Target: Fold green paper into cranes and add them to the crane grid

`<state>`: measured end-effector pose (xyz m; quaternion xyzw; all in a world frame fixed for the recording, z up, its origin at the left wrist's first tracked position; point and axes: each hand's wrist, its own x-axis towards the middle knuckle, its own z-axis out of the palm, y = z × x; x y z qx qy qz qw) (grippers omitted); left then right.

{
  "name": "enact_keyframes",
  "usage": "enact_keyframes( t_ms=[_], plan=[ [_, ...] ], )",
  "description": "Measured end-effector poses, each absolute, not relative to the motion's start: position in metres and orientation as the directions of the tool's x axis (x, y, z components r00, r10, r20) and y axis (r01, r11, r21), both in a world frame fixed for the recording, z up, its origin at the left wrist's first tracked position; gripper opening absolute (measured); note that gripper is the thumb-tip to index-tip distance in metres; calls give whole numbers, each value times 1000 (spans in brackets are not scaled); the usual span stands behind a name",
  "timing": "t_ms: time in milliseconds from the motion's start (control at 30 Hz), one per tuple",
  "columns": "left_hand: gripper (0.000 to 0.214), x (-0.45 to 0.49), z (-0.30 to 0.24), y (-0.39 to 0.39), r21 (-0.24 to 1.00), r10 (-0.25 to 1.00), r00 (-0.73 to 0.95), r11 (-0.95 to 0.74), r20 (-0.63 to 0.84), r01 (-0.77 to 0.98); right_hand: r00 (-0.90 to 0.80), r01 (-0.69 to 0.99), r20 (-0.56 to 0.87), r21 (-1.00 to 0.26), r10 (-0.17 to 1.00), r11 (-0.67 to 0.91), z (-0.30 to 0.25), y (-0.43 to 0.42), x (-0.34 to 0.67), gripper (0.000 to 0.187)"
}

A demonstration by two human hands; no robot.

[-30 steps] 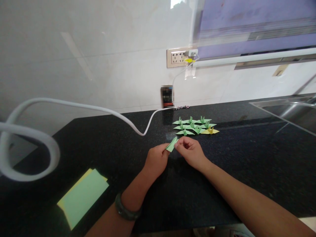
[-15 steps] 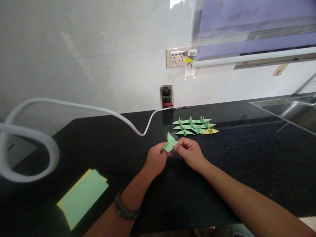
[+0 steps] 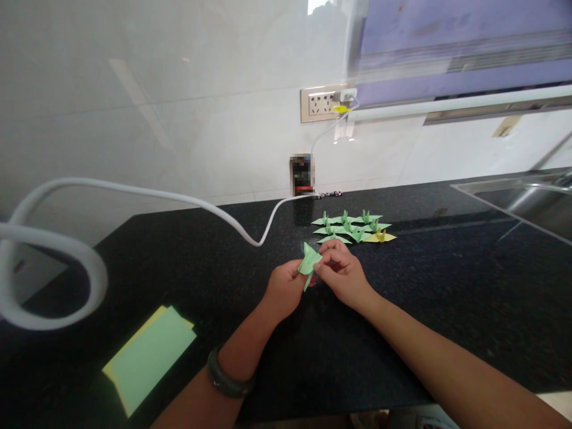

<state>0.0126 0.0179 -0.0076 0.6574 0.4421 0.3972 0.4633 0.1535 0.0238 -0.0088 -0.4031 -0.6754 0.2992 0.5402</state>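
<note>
A small folded piece of green paper [image 3: 308, 262] is held just above the black counter [image 3: 447, 286], between both hands. My left hand [image 3: 282, 289] pinches its lower left part. My right hand [image 3: 343, 274] pinches its right side with the fingers curled. Just beyond the hands, several finished green paper cranes [image 3: 346, 228] and one yellow crane [image 3: 381, 236] lie in a tight group on the counter.
A stack of green and yellow paper sheets [image 3: 149, 354] lies near the front left. A thick white cable [image 3: 134, 193] loops across the left. A wall socket [image 3: 328, 102] with a plug, a small dark device [image 3: 302, 174] and a steel sink [image 3: 527, 199] stand behind and right.
The green paper has opened from a narrow folded strip into a wider shape with a point sticking up. My right hand has shifted slightly up over it. Both hands stay in place.
</note>
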Motion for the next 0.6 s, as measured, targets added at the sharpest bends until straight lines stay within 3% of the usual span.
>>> enact_keyframes(
  t_ms=[400,600],
  plan=[
    [28,13,-12,20,964,955,284,-150,84,219,-161,313,562,-751,811,582,-7,23,154,13],
    [29,12,-10,18,955,957,277,-162,90,248,-160,342,543,-753,825,562,-11,25,155,4]
  ],
)
